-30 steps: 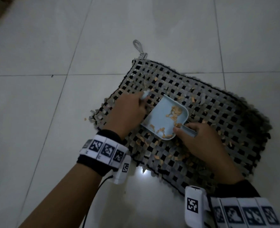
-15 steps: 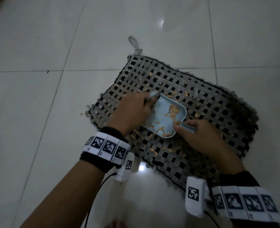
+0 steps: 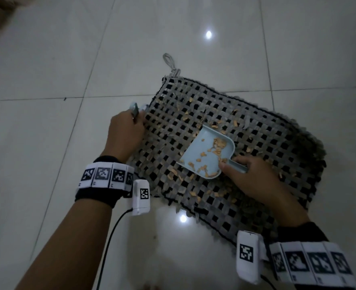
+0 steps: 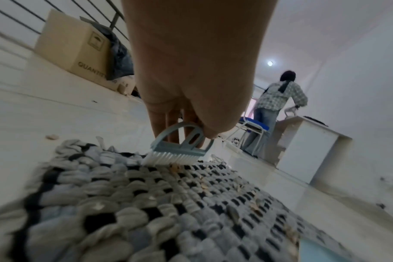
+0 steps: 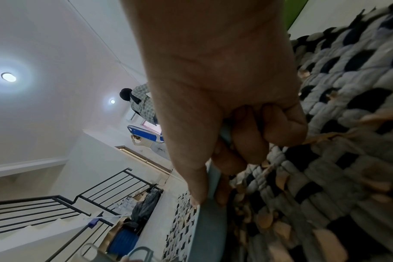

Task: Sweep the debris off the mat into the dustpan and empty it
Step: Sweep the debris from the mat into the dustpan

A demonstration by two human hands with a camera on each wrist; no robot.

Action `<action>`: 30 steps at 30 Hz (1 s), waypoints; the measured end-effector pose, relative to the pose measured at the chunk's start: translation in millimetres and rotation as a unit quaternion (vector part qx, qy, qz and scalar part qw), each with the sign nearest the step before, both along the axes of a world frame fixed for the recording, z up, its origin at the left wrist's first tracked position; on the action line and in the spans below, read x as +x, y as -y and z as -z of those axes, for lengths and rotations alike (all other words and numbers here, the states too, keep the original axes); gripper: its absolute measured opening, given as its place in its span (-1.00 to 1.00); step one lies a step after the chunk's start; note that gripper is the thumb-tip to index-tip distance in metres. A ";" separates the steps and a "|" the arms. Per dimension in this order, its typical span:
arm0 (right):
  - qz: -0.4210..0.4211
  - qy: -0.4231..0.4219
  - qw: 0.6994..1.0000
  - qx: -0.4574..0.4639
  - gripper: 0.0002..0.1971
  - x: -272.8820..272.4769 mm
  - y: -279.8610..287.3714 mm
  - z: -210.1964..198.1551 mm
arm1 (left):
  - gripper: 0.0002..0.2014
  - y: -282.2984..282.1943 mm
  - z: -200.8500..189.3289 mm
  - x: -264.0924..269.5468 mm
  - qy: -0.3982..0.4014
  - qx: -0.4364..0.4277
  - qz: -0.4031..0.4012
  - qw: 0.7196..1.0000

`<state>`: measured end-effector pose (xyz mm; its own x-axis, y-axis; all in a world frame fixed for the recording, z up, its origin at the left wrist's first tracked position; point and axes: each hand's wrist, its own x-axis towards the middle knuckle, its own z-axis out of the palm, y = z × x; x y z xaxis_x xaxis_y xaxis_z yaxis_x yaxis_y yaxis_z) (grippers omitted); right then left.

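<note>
- The mat [image 3: 225, 147], woven in grey and black, lies flat on the white tiled floor [image 3: 47, 101], with a cord loop [image 3: 169, 62] at its far corner.
- The left hand [image 3: 125, 132] sits at the mat's left edge, its grip curled round a small blue-grey brush [image 4: 182, 143], fingers and thumb pinching the arched handle.
- In the left wrist view the brush's white bristles touch the weave close to the mat's edge, with a few tan bits just beside them.
- The right hand [image 3: 254, 181] holds the light blue dustpan [image 3: 206, 155] by its short handle, thumb on top and fingers curled underneath.
- The dustpan rests on the middle of the mat, its open mouth facing the left hand, well apart from the brush.
- Tan debris [image 3: 219, 145] lies inside the dustpan, thickest near the back wall by the handle.
- More tan bits are scattered on the mat around the dustpan, on the far side and along the near side.
- Both wrists carry black bands with black-and-white square markers and a white camera unit.
- Behind, the left wrist view shows a cardboard box [image 4: 76, 53], a blue chair [image 4: 254, 127] and a person [image 4: 274, 109] standing at a white counter.
</note>
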<state>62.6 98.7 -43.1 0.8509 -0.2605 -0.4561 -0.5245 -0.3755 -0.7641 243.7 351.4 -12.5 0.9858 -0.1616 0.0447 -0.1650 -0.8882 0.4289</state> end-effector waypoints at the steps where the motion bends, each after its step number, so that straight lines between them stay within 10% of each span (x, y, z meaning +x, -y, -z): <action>1: 0.001 0.006 1.000 0.018 -0.72 1.4 -1.7 -0.7 | -0.55 -1.0 3.4 -1.0 -0.005 0.004 0.002 1.000; 13: -0.049 0.070 0.994 -0.061 -0.57 87.1 -58.2 -12.7 | -0.52 -13.3 4.3 21.8 0.013 -0.031 -0.036 0.999; 21: -0.066 0.055 0.992 -0.093 -0.57 85.4 -51.9 0.0 | -0.53 -7.0 -4.8 12.9 -0.111 0.020 0.085 0.990; 30: -0.067 0.051 0.995 -0.060 -0.60 80.3 -47.9 3.7 | -0.56 4.6 0.2 24.2 -0.029 -0.009 0.013 0.999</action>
<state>142.9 146.6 -46.8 0.9221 -0.1887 -0.3380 -0.3854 -0.5286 -0.7563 267.9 346.8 -12.7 0.9825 -0.1861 -0.0083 -0.1620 -0.8758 0.4547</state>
